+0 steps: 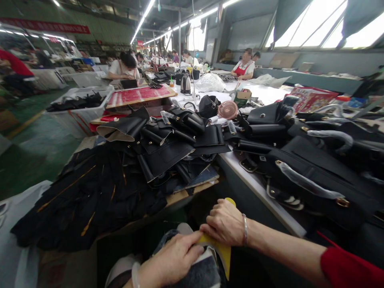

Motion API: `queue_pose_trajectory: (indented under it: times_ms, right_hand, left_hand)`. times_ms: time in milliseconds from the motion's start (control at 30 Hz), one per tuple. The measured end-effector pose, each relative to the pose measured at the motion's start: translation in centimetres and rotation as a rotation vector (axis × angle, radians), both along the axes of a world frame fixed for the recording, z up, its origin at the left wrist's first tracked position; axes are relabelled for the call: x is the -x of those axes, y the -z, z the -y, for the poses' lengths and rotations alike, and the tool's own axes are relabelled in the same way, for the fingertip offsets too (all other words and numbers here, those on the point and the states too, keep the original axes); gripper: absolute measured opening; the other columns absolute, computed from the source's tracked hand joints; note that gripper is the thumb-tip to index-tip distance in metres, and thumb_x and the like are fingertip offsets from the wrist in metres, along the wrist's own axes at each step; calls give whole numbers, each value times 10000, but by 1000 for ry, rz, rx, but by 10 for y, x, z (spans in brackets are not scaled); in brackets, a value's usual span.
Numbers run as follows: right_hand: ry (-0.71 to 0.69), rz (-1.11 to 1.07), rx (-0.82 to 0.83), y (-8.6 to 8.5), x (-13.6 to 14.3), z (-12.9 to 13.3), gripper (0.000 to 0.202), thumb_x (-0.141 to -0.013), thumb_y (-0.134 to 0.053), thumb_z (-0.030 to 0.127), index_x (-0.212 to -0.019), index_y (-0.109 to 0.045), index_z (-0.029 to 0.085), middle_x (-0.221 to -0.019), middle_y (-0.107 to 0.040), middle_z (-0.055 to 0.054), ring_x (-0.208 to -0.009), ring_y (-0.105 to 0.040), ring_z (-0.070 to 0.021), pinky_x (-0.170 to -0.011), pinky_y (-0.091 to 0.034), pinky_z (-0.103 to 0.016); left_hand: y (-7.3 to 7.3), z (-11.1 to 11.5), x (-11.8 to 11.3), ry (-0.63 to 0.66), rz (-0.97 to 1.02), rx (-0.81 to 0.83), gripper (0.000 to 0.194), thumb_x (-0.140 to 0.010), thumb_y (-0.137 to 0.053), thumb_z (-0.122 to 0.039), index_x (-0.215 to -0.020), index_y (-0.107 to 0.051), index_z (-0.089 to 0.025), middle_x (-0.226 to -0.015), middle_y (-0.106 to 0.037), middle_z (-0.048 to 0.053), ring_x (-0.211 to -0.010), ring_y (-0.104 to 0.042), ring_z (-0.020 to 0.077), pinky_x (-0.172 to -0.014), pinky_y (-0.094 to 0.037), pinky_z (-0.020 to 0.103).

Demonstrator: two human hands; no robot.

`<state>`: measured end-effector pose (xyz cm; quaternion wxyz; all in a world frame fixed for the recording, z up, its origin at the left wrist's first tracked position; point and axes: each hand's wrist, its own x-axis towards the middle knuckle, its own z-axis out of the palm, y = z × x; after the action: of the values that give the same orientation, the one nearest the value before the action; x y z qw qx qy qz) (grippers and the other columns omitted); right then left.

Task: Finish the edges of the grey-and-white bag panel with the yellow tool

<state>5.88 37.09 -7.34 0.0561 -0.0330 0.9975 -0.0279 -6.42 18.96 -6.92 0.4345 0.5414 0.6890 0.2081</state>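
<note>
Low in the head view, over my lap, a flat yellow piece (223, 253) shows between and below my hands; its exact kind I cannot make out. My right hand (225, 224) is closed round it, and a yellow end sticks out above the knuckles. My left hand (177, 254) pinches the yellow piece's left edge between thumb and forefinger, its fingertips close against the right hand. Beneath them lies a dark grey and white piece (205, 269), partly covered by the left hand. Black bag parts (168, 156) are heaped on the table ahead.
Black fabric pieces with zips (99, 192) hang over the left table edge. Black bags with plastic-wrapped handles (318, 172) fill the right table. A pink fan (228, 109), a kettle (185, 83) and a white bin (78, 116) stand farther back. Several people sit at work beyond.
</note>
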Motion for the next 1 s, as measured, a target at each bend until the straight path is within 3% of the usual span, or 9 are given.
queue_pose_trajectory:
  times_ms: [300, 633, 1000]
  right_hand:
    - [24, 4, -7, 0, -4, 5, 504, -1004, -355, 420, -636, -619, 198, -602, -691, -38, -512, -588, -140, -567, -176, -375]
    - [93, 13, 13, 3, -14, 14, 543, -1023, -301, 406, -648, -628, 191, -608, -703, -52, -509, -612, -148, -549, -167, -354]
    - [180, 61, 27, 5, -21, 24, 588, -1043, -241, 381, -666, -648, 187, -627, -713, -66, -532, -644, -160, -535, -138, -362]
  left_hand:
    - [-3, 2, -4, -1, 42, 12, 282, -996, -382, -390, -1102, -622, -287, -1054, -734, 28, -1005, -679, 208, -875, -464, 261]
    - [-1, 2, -5, 13, 67, -19, 270, -1003, -374, -374, -1091, -612, -282, -1048, -729, 30, -999, -680, 203, -859, -456, 257]
    - [2, 7, -7, 48, -37, -75, 313, -1016, -313, -366, -1071, -604, -264, -1051, -723, 48, -998, -685, 226, -847, -465, 290]
